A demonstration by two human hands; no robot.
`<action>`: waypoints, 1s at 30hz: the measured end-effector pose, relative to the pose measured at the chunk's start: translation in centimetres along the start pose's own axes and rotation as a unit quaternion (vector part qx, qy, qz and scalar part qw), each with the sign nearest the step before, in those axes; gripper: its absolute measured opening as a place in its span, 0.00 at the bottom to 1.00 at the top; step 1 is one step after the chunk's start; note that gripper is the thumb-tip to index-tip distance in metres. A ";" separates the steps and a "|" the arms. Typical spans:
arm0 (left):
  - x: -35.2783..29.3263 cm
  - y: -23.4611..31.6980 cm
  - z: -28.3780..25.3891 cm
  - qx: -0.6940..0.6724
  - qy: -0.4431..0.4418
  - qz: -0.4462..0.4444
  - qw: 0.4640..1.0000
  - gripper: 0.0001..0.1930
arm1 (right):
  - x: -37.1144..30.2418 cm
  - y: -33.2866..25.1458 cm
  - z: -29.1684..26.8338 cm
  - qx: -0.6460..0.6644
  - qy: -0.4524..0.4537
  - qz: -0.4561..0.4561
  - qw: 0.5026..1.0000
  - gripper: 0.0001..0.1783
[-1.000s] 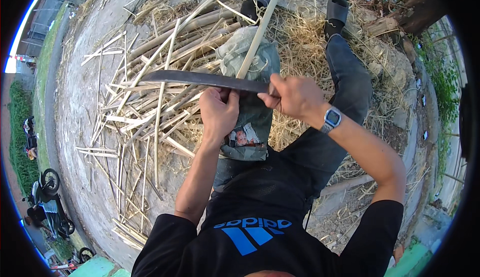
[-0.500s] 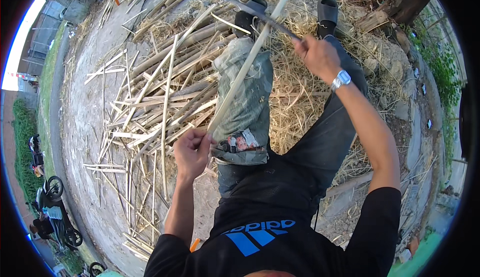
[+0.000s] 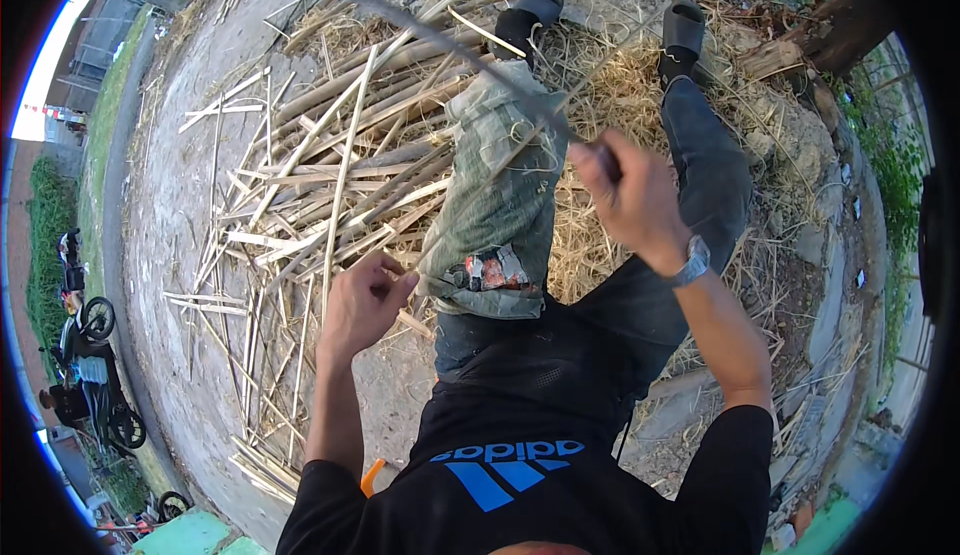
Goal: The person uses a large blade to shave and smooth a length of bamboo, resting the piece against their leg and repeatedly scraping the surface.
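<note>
My right hand is closed round the dark handle of a long knife. Its blade, smeared by motion, points to the far left across my left shin. My left hand pinches the near end of a bamboo strip beside my left knee. Seen nearly edge-on, the strip looks like a thin line slanting up and right over my leg, and passes close to the knife. Whether blade and strip touch I cannot tell. A greenish cloth wrap with a torn red and white patch covers my left leg.
Split bamboo strips and poles lie piled left of my leg. Pale shavings cover the ground between my legs. A tree trunk stands at the far right. A motorbike is parked at the left.
My right hand and the knife have come nearer to me. The strip has turned from its broad face to its thin edge. My left hand has shifted slightly left.
</note>
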State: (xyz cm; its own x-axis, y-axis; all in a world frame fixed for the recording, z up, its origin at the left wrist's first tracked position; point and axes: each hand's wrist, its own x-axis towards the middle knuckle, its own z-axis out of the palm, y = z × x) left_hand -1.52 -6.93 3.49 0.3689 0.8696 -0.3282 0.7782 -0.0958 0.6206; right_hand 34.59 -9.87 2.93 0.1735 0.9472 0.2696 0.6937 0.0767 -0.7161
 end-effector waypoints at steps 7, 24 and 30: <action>1.4 1.0 3.7 0.001 0.090 0.134 0.987 0.16 | -4.9 -3.7 4.8 -0.100 -0.098 -0.048 0.989 0.24; -3.6 -5.1 4.0 0.012 0.133 0.114 0.984 0.10 | 4.1 7.2 1.3 -0.265 0.039 0.047 0.962 0.26; -5.0 -9.5 0.1 0.113 0.175 0.155 0.966 0.10 | 5.1 11.6 -5.6 -0.229 0.129 0.158 0.952 0.32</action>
State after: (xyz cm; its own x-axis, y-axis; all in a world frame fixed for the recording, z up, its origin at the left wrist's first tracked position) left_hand -10.68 -10.43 -0.83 0.4385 0.8887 0.1338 0.7632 -0.4468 0.4668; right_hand 47.39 -5.93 -0.43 0.5487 0.7877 0.2801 0.8006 -0.3986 -0.4474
